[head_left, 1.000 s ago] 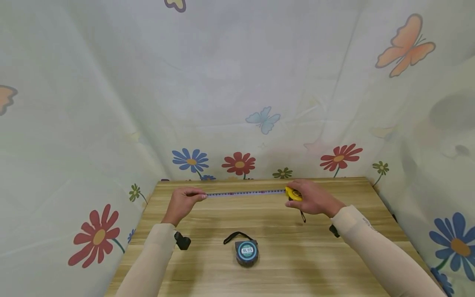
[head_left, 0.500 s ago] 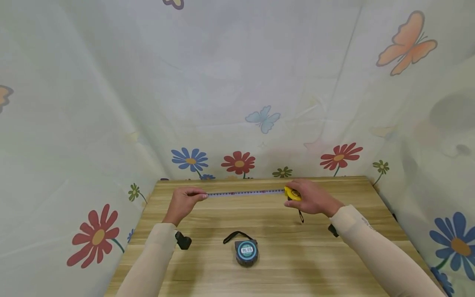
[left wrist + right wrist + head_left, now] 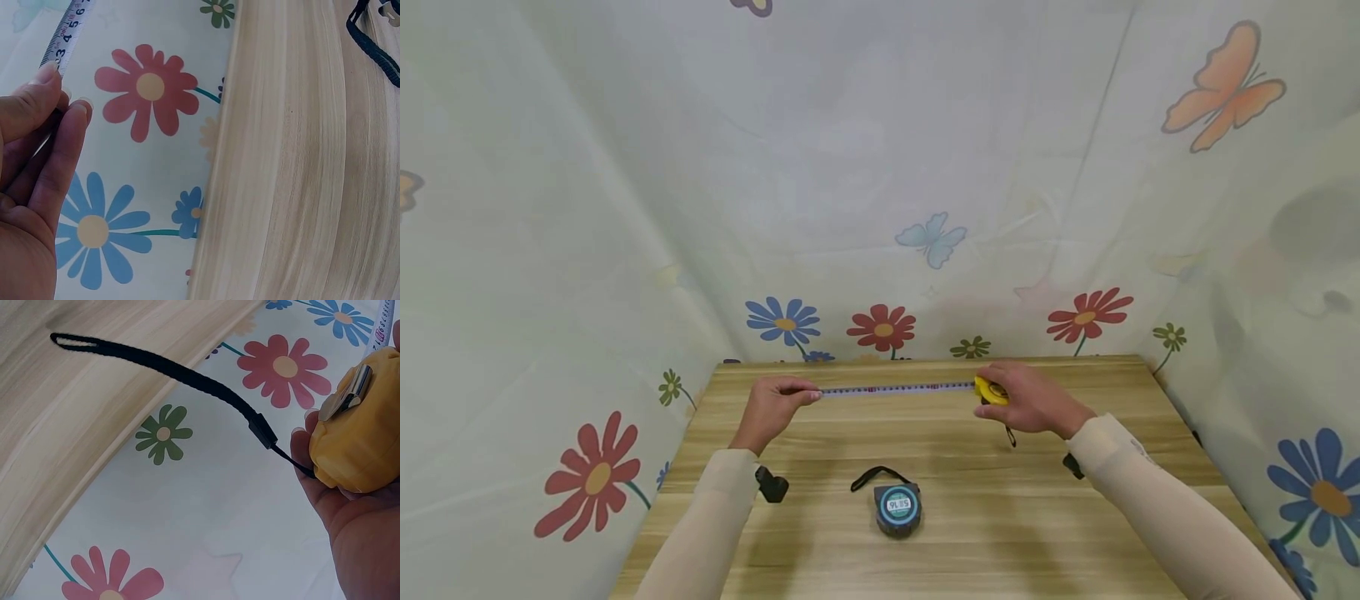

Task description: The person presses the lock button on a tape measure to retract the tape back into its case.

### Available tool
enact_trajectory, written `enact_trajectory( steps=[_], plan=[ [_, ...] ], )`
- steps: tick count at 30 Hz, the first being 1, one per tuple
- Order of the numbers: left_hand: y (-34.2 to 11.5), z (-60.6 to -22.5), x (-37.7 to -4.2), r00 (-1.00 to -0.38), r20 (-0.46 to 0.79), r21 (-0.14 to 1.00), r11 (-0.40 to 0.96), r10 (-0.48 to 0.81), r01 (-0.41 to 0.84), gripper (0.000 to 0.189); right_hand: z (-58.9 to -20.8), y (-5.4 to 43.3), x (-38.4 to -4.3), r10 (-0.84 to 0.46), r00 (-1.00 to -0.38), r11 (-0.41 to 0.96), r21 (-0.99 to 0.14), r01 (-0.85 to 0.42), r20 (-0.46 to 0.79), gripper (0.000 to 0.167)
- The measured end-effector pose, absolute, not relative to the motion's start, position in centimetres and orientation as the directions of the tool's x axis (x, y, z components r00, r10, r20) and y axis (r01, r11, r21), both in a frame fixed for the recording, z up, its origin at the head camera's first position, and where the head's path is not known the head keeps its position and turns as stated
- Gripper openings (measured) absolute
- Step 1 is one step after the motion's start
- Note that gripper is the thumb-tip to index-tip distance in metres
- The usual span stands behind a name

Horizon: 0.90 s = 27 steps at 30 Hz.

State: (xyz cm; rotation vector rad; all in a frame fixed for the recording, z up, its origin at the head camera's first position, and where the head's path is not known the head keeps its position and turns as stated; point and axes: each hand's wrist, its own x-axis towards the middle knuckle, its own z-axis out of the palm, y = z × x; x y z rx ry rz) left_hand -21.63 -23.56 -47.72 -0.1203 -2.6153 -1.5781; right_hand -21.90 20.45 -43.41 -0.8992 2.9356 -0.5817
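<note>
My right hand grips a yellow tape measure, its case filling the palm and its black wrist strap hanging loose. From the case a white blade with printed numbers runs out to the left, nearly straight. My left hand pinches the blade's free end between thumb and fingers; in the left wrist view the low numbers show just past the fingertips. Nearer me on the table lies a second tape measure, dark grey with a blue-green round label, its black strap curled behind it.
A wood-grain table stretches under both hands. Behind it and at both sides hangs a pale cloth printed with flowers and butterflies. Each wrist carries a small black camera, such as the left one.
The hands hold almost the same places, with the blade still stretched between them. My left hand and the blade's end have drifted very slightly right; the grey tape measure stays put.
</note>
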Motion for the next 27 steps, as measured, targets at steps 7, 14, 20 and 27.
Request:
enact_trajectory(
  steps=[7, 14, 20, 27],
  plan=[
    [-23.32, -47.53, -21.57, -0.993, 0.112, 0.88, 0.462, 0.026, 0.111, 0.009, -43.44, 20.7, -21.78, -0.55, -0.829, 0.758, -0.358, -0.545, 0.099, 0.058],
    [-23.22, -47.69, -21.79, -0.994, 0.11, 0.882, 0.46, 0.018, 0.106, 0.009, -43.28, 20.83, -21.71, -0.555, -0.825, 0.749, -0.366, -0.552, 0.108, 0.056],
    [-23.09, -47.66, -21.71, -0.993, 0.114, 0.874, 0.474, 0.019, 0.11, 0.01, -43.24, 20.77, -21.59, -0.553, -0.825, 0.748, -0.367, -0.553, 0.115, 0.055],
    [-22.75, -47.47, -21.4, -0.993, 0.115, 0.869, 0.482, 0.022, 0.111, 0.01, -43.31, 20.67, -21.57, -0.558, -0.819, 0.745, -0.356, -0.564, 0.13, 0.054]
  ],
)
